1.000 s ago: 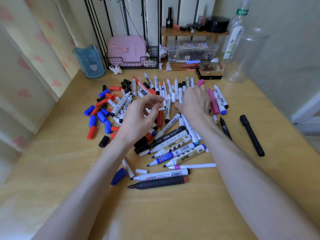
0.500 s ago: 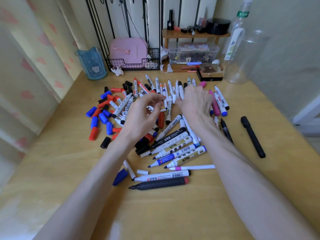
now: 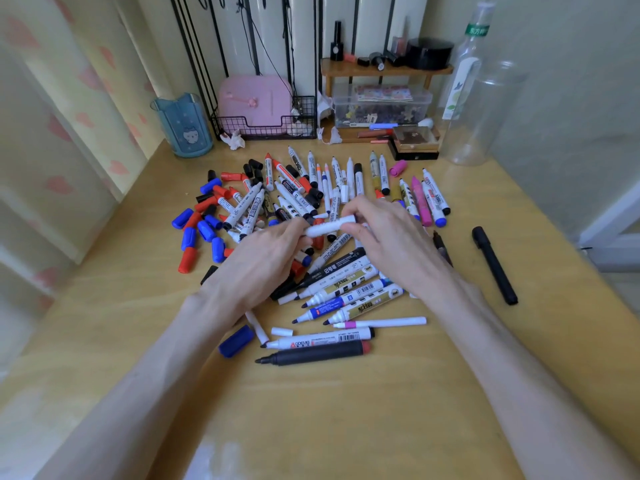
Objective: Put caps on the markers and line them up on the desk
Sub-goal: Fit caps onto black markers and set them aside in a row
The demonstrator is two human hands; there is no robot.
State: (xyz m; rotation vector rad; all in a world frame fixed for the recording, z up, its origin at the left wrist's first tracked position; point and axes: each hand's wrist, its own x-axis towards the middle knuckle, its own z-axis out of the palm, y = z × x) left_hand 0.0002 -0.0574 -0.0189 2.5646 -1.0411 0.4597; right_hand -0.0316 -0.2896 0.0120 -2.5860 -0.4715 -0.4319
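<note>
White plastic shows between the fingertips: a white marker [image 3: 330, 226] is held level over the heap. The left hand [image 3: 263, 261] pinches its left end with curled fingers [image 3: 299, 227], and the right hand [image 3: 391, 247] pinches its right end between thumb and forefinger. Under and around both hands lies a pile of uncapped markers [image 3: 346, 289], tips pointing mostly left. Loose blue and red caps [image 3: 197, 233] are scattered to the left of it. Nearest the person lies a dark marker [image 3: 315, 355] with a blue cap [image 3: 237, 341] just beside its tip. A black capped marker [image 3: 495, 265] lies apart on the right of the wooden desk [image 3: 311, 427]. A blue cup [image 3: 183, 128] stands at the back left.
</note>
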